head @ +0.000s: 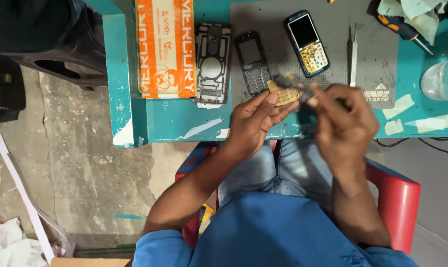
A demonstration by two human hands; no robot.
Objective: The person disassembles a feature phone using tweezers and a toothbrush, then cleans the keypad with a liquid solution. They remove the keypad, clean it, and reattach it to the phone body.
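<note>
Blue-sleeved arms rise from the lap toward twelve o'clock, meeting over the near edge of the teal table [164, 123]. At about eleven o'clock of the pair, the left hand [253, 121] pinches a small yellowish circuit board [285, 93] between thumb and fingers, tilted up so its face catches the light. At one o'clock, the right hand [340, 116] closes around a dark-tipped brush [286, 81], its head touching the board, apparently to steady the stroke. Beyond, on the grey mat [372, 54], lie a black phone frame [252, 62], a blue phone [307, 43] and tweezers [353, 54], all within reach. An orange box [164, 47] sits at ten o'clock.
</note>
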